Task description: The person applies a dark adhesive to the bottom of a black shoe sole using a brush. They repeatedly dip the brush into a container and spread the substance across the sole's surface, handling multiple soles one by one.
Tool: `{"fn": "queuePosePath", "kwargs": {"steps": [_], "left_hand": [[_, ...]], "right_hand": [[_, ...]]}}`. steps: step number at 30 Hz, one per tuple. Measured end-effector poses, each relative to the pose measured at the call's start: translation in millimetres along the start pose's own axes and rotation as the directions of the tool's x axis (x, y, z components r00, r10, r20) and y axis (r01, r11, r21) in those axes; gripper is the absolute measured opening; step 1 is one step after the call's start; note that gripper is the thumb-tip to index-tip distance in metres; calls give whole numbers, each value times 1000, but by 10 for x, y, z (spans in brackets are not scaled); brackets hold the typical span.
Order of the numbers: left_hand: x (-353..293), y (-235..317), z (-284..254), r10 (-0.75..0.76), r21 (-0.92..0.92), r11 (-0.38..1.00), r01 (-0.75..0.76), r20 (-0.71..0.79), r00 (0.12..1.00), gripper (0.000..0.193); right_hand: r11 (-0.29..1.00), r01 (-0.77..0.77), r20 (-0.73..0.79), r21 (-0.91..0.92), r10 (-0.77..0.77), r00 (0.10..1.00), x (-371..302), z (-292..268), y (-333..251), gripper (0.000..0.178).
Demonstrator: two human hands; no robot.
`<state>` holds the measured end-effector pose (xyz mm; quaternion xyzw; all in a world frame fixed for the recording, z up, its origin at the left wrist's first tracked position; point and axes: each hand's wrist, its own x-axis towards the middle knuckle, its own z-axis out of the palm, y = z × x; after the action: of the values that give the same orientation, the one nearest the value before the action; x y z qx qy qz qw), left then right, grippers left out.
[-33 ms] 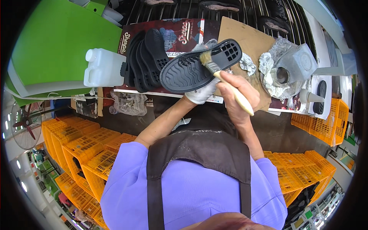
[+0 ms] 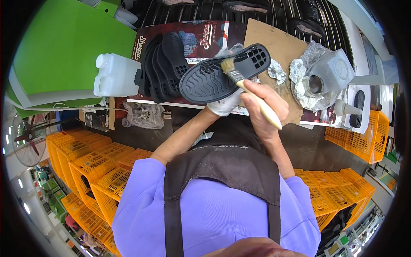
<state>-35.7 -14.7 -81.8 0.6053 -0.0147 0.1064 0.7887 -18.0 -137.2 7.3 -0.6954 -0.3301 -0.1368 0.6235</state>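
Cream-handled, tan-bristled brush shifts slightly left; right hand grips it. White-gloved left hand beneath black, ridged, rubbery sole, likely supporting it; I can't tell its grip.

Orange crates flank a dark floor, while bright lamps glow at the left edge

Right hand closed in a grip, left hand largely hidden

The left forearm, bare, slants up and rightward to white-gloved fingers that cannot be made out. The right forearm leans up and leftward, its ungloved hand curled inward.
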Motion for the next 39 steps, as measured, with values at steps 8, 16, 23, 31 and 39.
{"fn": "queuePosePath", "kwargs": {"steps": [8, 16, 23, 31, 39], "left_hand": [[-60, 47, -3, -17, -70, 997, 24, 101, 995, 44], [-109, 47, -28, 24, 164, 985, -59, 206, 978, 28], [-230, 63, -93, -132, 402, 916, 4, 290, 948, 24], [-200, 319, -158, -308, 443, 894, 62, 510, 803, 42], [-182, 445, -271, -228, 348, 937, -41, 693, 684, 39]], "right_hand": [[996, -13, 58, 92, 8, 998, 27, 154, -73, 22], [943, -260, 174, 206, 226, 959, 33, 152, -105, 18], [900, -380, 253, 216, 324, 912, 121, 75, -118, 16], [933, -327, 286, 147, 276, 917, 184, -11, -3, 17], [889, -403, 265, 215, 345, 901, 222, -158, 232, 15]]}}
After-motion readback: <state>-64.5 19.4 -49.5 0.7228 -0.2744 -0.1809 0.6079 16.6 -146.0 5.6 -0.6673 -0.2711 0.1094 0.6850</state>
